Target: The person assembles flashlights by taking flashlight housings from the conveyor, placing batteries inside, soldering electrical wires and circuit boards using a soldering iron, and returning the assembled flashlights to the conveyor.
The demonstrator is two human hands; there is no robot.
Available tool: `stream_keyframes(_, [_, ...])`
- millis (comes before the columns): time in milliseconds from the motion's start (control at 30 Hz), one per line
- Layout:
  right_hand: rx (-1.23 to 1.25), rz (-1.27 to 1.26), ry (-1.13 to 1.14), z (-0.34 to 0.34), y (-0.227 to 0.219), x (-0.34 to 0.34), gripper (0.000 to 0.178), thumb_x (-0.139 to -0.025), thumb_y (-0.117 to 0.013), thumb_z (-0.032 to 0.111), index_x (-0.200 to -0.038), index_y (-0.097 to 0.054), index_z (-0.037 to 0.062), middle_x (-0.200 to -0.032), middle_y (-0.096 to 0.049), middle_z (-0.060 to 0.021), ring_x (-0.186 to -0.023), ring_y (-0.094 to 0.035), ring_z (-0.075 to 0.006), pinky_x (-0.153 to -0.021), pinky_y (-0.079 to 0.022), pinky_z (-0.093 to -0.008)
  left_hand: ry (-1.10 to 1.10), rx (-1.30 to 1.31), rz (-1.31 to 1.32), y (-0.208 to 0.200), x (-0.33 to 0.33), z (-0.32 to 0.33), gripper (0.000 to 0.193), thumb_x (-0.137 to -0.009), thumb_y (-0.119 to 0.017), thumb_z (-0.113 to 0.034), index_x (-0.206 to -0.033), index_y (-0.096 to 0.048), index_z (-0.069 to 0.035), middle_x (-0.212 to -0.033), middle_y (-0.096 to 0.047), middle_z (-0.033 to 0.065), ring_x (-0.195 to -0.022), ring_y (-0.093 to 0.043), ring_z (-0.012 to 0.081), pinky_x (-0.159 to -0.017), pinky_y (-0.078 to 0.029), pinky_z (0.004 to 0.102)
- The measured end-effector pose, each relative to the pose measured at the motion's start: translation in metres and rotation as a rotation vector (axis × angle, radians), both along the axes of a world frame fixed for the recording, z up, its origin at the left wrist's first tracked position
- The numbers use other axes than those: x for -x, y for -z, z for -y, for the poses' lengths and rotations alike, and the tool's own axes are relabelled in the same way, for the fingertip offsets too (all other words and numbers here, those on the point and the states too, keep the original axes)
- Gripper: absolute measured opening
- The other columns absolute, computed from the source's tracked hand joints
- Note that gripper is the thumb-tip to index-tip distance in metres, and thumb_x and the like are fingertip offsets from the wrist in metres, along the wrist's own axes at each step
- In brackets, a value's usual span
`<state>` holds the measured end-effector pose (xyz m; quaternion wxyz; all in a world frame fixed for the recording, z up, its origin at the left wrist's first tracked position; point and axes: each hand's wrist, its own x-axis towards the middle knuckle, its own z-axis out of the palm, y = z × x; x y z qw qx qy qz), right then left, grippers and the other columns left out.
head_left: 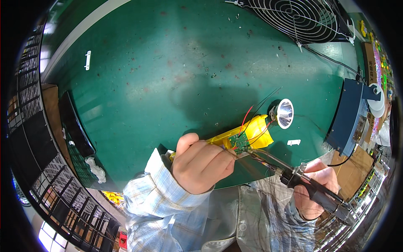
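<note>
A yellow plastic housing (263,130), shaped like a torch body, lies near the table's front edge with a small green circuit board (239,142) in it. My left hand (200,165) is closed over its left part, fingers curled beside the board; whether they also pinch a wire is hidden. Red and black wires (247,117) rise from the board. Some lead toward a round reflector lamp head (285,114) just beyond the housing. My right hand (315,189) grips a black soldering iron (312,189) with a metal guide tube, its tip at the board's lower right edge.
A black fan with a wire grille (296,17) stands at the far right. A dark blue box-shaped unit (348,117) with a cable sits on the right. White plastic pieces (294,142) lie on the green table (159,84). A black tray (75,124) stands at left.
</note>
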<state>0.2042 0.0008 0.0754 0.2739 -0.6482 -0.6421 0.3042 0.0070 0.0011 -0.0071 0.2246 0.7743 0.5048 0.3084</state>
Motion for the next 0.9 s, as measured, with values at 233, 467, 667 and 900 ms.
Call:
stream_keyframes(233, [-0.004,-0.082,-0.023,0.007,-0.001,-0.010,0.035,-0.090,-0.050,0.026,-0.064,-0.045,0.0019,-0.060,-0.051,-0.0055,-0.054,-0.047,-0.0114,-0.047,-0.035,-0.0258,0.011,0.018,0.012,-0.004,0.000,0.000,0.018,-0.057,-0.068,-0.006,-0.072,-0.060,-0.013,-0.062,-0.052,-0.0014,-0.054,-0.049,0.0151,-0.064,-0.037,0.0312])
stream_keyframes(467, [-0.004,-0.333,0.120,0.022,0.012,-0.028,0.029,-0.065,-0.074,0.016,-0.071,-0.048,0.0035,-0.064,-0.055,-0.0069,-0.054,-0.048,-0.0140,-0.050,-0.039,-0.0257,-0.016,-0.030,0.032,0.006,-0.001,0.007,0.023,-0.058,-0.069,-0.006,-0.075,-0.056,-0.014,-0.060,-0.049,-0.0027,-0.053,-0.048,0.0158,-0.067,-0.037,0.0322])
stream_keyframes(667, [-0.097,-0.397,0.357,0.036,0.010,-0.042,0.040,-0.066,-0.075,0.032,-0.073,-0.048,0.0023,-0.063,-0.048,-0.0036,-0.050,-0.043,-0.0083,-0.047,-0.033,-0.0204,0.010,-0.006,0.014,0.005,0.000,0.004,0.021,-0.059,-0.069,-0.007,-0.074,-0.057,-0.014,-0.056,-0.051,-0.0030,-0.054,-0.051,0.0157,-0.066,-0.036,0.0321])
stream_keyframes(900, [0.057,-0.446,0.400,0.048,0.006,-0.048,0.039,-0.069,-0.072,0.030,-0.075,-0.045,0.0021,-0.064,-0.048,-0.0049,-0.045,-0.043,-0.0072,-0.043,-0.031,-0.0196,0.035,-0.014,0.009,0.005,0.000,0.003,0.019,-0.058,-0.072,-0.013,-0.072,-0.059,-0.014,-0.058,-0.052,-0.0030,-0.057,-0.052,0.0166,-0.067,-0.036,0.0330])
